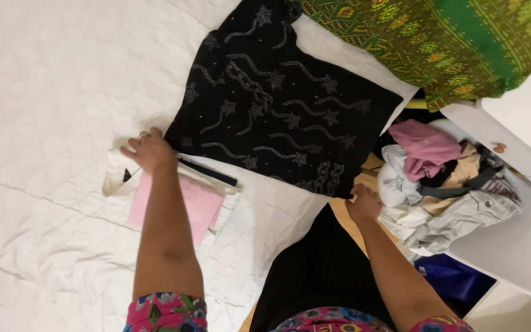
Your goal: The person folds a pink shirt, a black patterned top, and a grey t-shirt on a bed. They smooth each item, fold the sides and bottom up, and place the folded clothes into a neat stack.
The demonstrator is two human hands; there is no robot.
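Black patterned cloth (278, 98) lies spread flat on the white bed (44, 92), running from near-left to far-right. The left hand (150, 151) rests at its near-left corner, grip unclear. The right hand (364, 203) pinches its near-right edge, beside the clothes pile (444, 184).

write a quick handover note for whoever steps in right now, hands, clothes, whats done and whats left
Left hand: palm down at the near left corner of the black patterned garment, by a small stack of folded pieces, pink one on top.
Right hand: at the garment's near right corner, at the bed's edge.
Garment lies spread flat on the white bedcover.
Done: a few pieces look folded.
Left: the black garment looks unfolded; a loose clothes heap sits to the right; a green patterned cloth lies beyond.
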